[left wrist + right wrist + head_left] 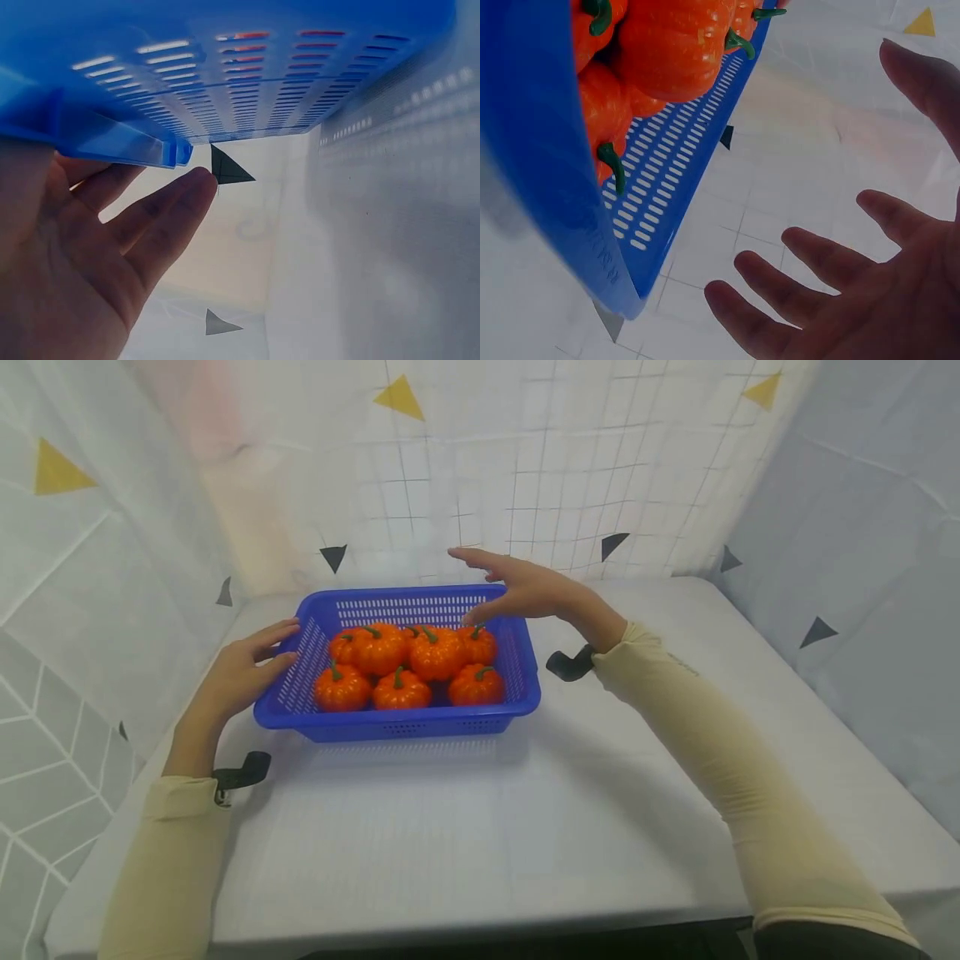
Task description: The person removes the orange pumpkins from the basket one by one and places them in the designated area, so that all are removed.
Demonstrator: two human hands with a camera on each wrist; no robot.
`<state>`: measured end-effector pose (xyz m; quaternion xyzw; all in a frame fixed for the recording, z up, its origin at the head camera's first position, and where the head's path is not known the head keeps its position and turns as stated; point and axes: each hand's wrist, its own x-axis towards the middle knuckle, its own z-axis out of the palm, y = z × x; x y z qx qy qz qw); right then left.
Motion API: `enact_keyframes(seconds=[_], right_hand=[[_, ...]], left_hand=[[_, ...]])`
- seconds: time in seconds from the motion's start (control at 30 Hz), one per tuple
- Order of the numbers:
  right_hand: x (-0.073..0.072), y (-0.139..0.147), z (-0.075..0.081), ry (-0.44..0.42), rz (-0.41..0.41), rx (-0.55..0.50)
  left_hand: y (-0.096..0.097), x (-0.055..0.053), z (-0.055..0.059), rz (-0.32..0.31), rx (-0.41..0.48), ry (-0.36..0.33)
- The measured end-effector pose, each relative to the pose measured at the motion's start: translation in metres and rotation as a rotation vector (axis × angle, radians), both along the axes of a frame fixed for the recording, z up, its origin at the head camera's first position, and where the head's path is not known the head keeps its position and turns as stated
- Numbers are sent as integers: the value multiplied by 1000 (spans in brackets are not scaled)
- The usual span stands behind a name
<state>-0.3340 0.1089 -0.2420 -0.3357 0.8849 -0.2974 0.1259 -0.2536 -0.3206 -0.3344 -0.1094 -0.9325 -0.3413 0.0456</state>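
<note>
A blue plastic basket (pixel 397 720) with slotted walls stands on the white table, holding several orange pumpkins (pixel 342 690) with green stems. At its left side is my left hand (pixel 234 677), fingertips right at the rim; in the left wrist view the fingers of that hand (pixel 161 225) stretch out straight beside the basket wall (pixel 225 15). My right hand (pixel 532 588) hovers above the back right corner, thumb and fingers spread and holding nothing. The right wrist view shows this hand (pixel 870 292) apart from the basket rim (pixel 536 150).
The white-covered table (pixel 420 843) extends in front of the basket and to its right. Behind it hangs a white sheet (pixel 480 468) with grid lines and yellow and dark triangles. Dark wrist mounts (pixel 243 772) sit on both forearms.
</note>
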Motion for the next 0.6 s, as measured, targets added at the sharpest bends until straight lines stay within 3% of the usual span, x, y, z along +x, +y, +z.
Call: enact_keyframes(seconds=[0.37, 0.6], right_hand=[[-7, -23, 2, -132, 158, 66], [-15, -36, 1, -229, 160, 127]], left_hand=[[-3, 0, 0, 5, -9, 4], [-2, -2, -2, -8, 0, 4]])
